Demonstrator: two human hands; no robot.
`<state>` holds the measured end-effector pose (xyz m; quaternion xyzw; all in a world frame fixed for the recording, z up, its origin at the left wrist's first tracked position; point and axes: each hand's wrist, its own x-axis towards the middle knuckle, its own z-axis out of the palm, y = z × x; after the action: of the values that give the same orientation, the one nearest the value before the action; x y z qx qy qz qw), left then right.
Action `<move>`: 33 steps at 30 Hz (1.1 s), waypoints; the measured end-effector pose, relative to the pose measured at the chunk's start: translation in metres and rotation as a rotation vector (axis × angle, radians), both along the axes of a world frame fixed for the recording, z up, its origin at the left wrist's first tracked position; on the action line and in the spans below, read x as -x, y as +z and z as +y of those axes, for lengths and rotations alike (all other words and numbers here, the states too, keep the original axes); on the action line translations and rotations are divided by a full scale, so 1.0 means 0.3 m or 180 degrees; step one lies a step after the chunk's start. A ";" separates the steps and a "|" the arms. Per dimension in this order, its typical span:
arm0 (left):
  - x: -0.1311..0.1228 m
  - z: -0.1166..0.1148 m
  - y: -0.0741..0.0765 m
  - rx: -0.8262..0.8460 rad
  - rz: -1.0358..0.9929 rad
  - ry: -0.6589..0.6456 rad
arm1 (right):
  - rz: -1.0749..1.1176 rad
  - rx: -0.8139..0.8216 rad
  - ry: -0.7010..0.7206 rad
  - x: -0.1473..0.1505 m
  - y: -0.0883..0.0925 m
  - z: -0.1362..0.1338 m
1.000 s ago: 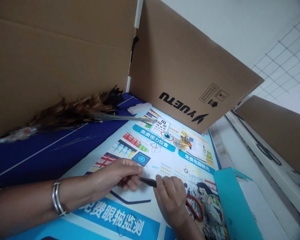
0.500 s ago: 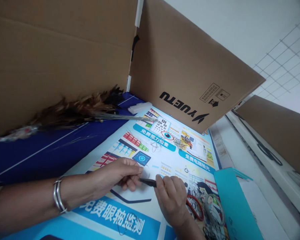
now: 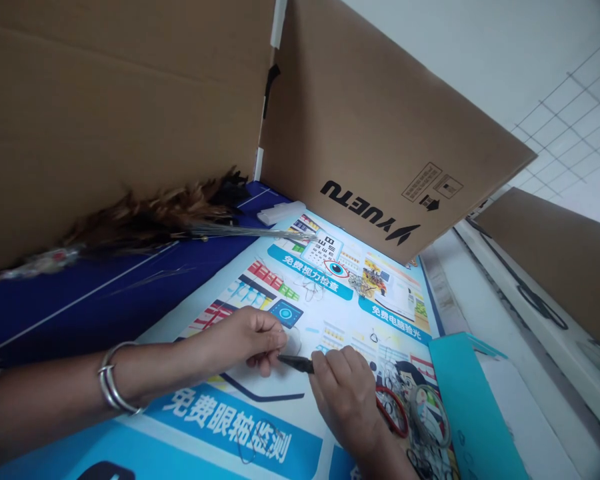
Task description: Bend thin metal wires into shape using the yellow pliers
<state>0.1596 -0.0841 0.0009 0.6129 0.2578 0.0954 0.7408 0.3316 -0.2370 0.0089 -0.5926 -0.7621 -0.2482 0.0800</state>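
Note:
My left hand (image 3: 260, 340), with a silver bangle on its wrist, pinches a thin wire between thumb and forefinger. A fine curve of it shows faintly beside the fingertips; the rest is hidden or too fine to make out. My right hand (image 3: 345, 397) is wrapped round the handles of black long-nose pliers (image 3: 296, 363). Their pointed tip faces left and lies close to the left fingertips. I cannot tell whether the jaws touch the wire. Under both hands is a printed poster (image 3: 300, 433), with a bent wire piece (image 3: 253, 440) lying on its lower part.
Brown feathers (image 3: 150, 213) and a bundle of straight wires (image 3: 250, 231) lie at the back left. A wire tangle (image 3: 363, 285), a red ring (image 3: 393, 410) and a grey coil (image 3: 433, 417) lie rightward. A teal box (image 3: 473, 407) stands right. Cardboard walls (image 3: 370, 133) rise behind.
The left wrist has risen a little and its bangle has shifted. The left fingers have curled closer together. The pliers stay almost in place; the view has shifted slightly.

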 end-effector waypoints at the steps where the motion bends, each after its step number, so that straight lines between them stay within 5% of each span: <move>1: -0.001 0.002 0.000 -0.0084 0.0030 -0.0021 | 0.0009 0.0055 -0.0028 0.004 0.005 0.001; 11: 0.013 0.003 0.030 -0.1109 0.0100 -0.0171 | 0.0471 0.0461 -0.0238 0.014 -0.005 0.007; 23: 0.049 -0.022 0.020 -0.3320 -0.0100 -0.0514 | 0.1574 0.1231 -0.0148 -0.005 0.015 0.017; 29: 0.052 -0.034 0.022 -0.3236 -0.0104 -0.0505 | 0.1697 0.1263 -0.0051 -0.011 -0.002 0.024; 33: 0.029 -0.013 0.030 -0.2230 0.0090 -0.0217 | 0.1678 0.0825 -0.0216 -0.002 -0.056 0.030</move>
<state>0.1510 -0.0881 0.0099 0.8394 0.1990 0.1448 0.4846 0.3323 -0.2281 -0.0079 -0.6671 -0.7201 0.0111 0.1905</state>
